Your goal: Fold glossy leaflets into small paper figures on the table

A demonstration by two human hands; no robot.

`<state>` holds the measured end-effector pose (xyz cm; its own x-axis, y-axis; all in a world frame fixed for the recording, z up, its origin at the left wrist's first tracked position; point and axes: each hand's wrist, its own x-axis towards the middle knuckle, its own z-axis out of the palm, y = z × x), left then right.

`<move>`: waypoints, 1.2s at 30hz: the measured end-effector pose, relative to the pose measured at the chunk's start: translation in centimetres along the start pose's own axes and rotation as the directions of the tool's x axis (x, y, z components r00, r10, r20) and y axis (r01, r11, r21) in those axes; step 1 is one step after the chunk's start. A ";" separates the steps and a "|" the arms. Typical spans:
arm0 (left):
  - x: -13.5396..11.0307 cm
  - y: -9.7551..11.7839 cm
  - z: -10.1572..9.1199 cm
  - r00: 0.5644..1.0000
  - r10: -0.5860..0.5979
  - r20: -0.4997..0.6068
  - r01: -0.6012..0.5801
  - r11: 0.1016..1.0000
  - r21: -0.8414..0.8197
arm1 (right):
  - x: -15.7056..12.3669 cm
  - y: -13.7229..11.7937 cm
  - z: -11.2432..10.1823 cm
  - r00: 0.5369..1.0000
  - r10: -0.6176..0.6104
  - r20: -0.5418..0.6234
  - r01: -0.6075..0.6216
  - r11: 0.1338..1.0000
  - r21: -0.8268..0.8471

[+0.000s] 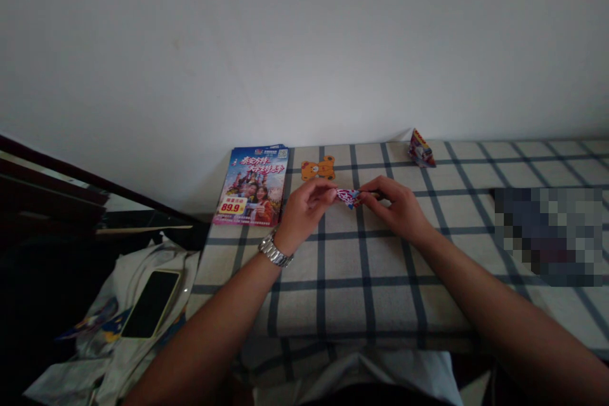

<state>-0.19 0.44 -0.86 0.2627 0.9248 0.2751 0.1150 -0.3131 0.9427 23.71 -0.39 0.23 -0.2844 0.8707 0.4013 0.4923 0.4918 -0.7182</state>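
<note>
Both my hands meet over the checked tablecloth (361, 266) and pinch a small folded piece of colourful printed paper (347, 196) between them. My left hand (304, 206), with a metal watch on its wrist, grips the paper's left end with thumb and fingers closed. My right hand (397, 206) holds the right end, fingers pressed together on it. The paper sits just above the cloth.
A stack of colourful flyers (252, 187) lies at the table's left edge. An orange bear-shaped card (318, 169) lies behind my hands. A folded paper shape (420, 148) stands near the wall. A phone (151, 302) rests on clothing to the lower left.
</note>
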 end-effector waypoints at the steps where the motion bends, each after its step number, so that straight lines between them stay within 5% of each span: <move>1: 0.0 0.0 0.0 1.000 0.001 -0.009 -0.001 1.000 0.003 | 0.0 0.0 0.0 1.000 -0.001 -0.001 0.001 1.000 -0.003; 15: -0.1 0.6 -0.1 0.996 0.083 -0.013 -0.080 0.986 0.148 | -0.1 -0.1 0.0 0.999 -0.012 0.040 0.012 1.000 0.006; 29: 0.2 0.6 0.2 0.997 0.055 -0.055 -0.052 0.997 0.057 | 0.0 0.0 0.1 0.999 -0.036 0.016 0.036 0.999 -0.017; 36: 0.0 0.6 -0.1 0.993 0.106 -0.044 -0.095 0.972 0.213 | 0.0 0.0 0.2 0.998 -0.031 0.048 0.031 0.999 -0.003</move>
<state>-0.17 0.29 -0.23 0.2310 0.8948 0.3820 0.2912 -0.4382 0.8504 23.60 -0.41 0.10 -0.3392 0.8535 0.3956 0.4857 0.5190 -0.7034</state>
